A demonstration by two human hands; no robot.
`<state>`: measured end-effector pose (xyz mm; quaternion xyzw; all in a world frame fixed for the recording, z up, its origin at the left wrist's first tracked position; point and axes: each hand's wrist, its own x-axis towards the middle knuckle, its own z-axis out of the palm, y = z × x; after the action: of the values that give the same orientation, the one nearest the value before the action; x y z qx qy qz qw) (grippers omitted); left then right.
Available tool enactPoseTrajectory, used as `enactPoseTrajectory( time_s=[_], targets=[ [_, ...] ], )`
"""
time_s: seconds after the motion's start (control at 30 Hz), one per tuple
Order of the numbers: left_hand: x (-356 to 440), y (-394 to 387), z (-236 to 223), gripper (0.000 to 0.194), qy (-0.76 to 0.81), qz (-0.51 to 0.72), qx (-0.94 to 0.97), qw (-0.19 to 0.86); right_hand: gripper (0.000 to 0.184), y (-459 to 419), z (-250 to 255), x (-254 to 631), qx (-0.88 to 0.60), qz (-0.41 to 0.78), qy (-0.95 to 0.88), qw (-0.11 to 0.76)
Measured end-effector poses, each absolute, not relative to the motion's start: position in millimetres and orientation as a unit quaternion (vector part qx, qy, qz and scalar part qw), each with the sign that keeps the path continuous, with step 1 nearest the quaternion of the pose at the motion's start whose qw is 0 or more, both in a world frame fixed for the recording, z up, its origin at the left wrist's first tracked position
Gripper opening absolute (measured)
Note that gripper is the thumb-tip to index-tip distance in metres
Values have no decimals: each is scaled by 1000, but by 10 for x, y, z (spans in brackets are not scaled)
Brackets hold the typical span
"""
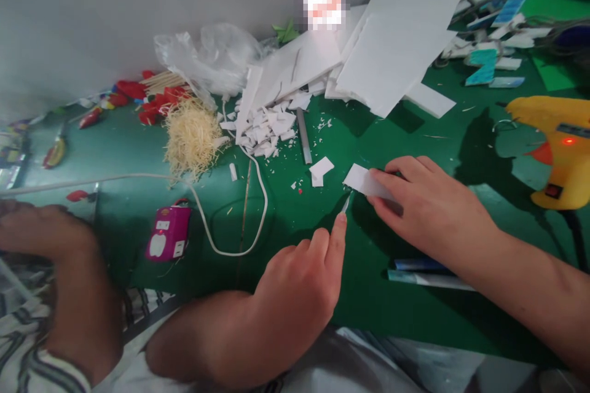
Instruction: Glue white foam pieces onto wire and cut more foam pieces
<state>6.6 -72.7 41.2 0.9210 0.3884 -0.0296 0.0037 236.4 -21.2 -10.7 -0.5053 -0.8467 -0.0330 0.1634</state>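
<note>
My left hand (306,267) is closed in a grip, its index finger stretched along a small pointed blade that looks like a craft knife (345,204); the handle is hidden in the hand. The blade's tip is just below a white foam board strip (357,178), close to its near edge. Whether the two touch, I cannot tell. Between thumb and fingers, my right hand (421,196) pinches that strip just above the green table (295,215). Left of the strip lie small white cut pieces (321,167).
A yellow glue gun (560,147) with a lit red light stands at right. White boards (401,37), scraps (267,129) and straw-like shreds (191,138) lie behind. A white cable (265,196) loops near a purple power adapter (168,233). Another person's arm (80,282) rests at left.
</note>
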Motion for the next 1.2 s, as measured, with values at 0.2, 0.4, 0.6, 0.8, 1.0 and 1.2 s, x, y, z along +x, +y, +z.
enactPoseTrajectory(
  time_s=[0.2, 0.4, 0.6, 0.8, 1.0, 1.2],
  targets=[
    [49, -612, 452, 43, 393, 33, 915, 86, 40, -216, -6, 2384, -535, -52, -819, 201],
    [58, -211, 339, 18, 509, 268, 764, 291, 41, -224, 89, 2368, -448, -38, -854, 262],
    [192, 14, 229, 24, 536, 326, 529, 572, 39, -195, 83, 2381, -396, -20, -875, 277],
    [226, 1, 209, 23, 489, 346, 430, 675, 51, -212, 82, 2357, -404, 5, -867, 293],
    [230, 22, 176, 35, 444, 321, 334, 767, 68, -227, 89, 2373, -398, 49, -862, 311],
    [229, 21, 185, 36, 471, 312, 349, 748, 63, -213, 70, 2377, -390, 26, -864, 316]
  ],
)
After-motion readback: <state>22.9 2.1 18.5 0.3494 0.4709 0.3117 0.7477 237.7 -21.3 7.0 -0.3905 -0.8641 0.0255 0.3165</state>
